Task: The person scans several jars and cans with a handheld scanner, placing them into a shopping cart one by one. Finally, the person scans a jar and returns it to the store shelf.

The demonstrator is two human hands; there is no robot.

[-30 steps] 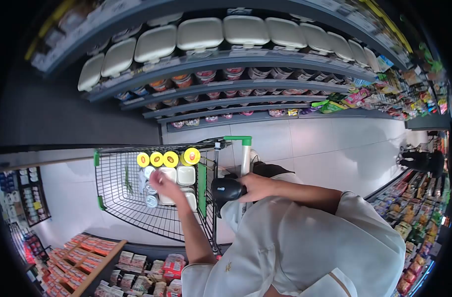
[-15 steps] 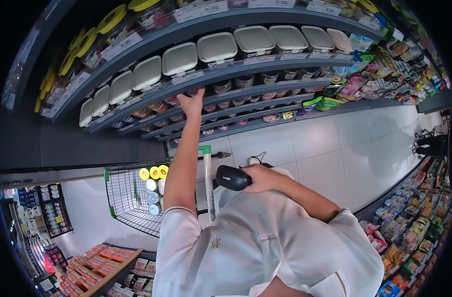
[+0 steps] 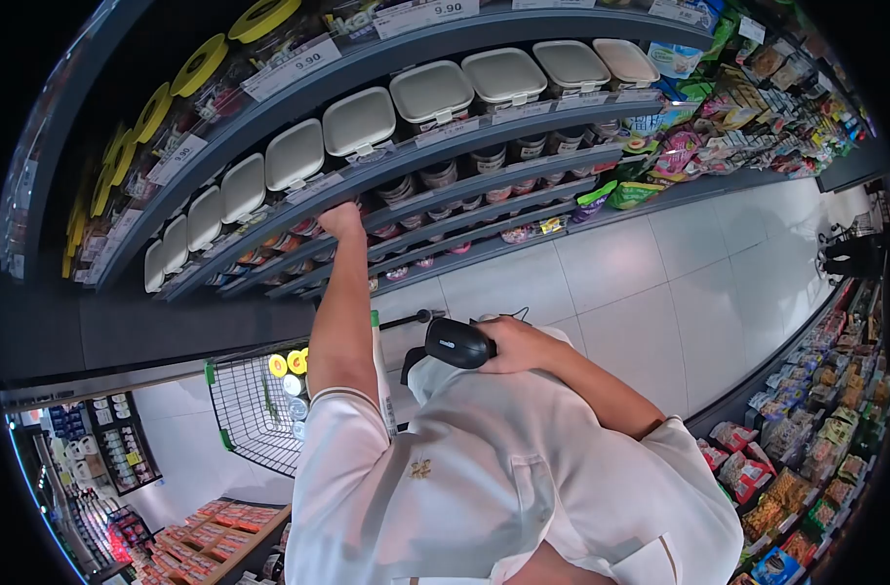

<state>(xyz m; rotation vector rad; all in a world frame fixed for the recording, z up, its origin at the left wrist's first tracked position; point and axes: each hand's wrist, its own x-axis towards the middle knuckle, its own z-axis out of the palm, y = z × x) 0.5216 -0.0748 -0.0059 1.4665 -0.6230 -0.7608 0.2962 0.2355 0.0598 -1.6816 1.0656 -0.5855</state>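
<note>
My left hand (image 3: 341, 220) reaches to a lower shelf (image 3: 406, 200) of tubs, right under the shelf edge. Its fingers are tucked in among the containers, so their grip is hidden. Beside it stand several clear tubs (image 3: 438, 175) with dark contents. Above it is a row of square boxes with pale grey lids (image 3: 359, 121). At my waist, my right hand (image 3: 511, 343) is closed around a black rounded handheld device (image 3: 458, 342).
A wire shopping cart (image 3: 238, 405) stands at my left, with yellow-lidded jars (image 3: 296, 362) and white-lidded ones inside. Yellow-lidded tubs (image 3: 199, 64) line the upper shelf. Bagged snacks (image 3: 801, 492) fill shelves on the right; a tiled floor (image 3: 615, 283) lies between.
My left hand has moved left along the shelf, and its fingers have gone from spread at a tub to mostly hidden. The view has shifted; my right hand keeps the black device.
</note>
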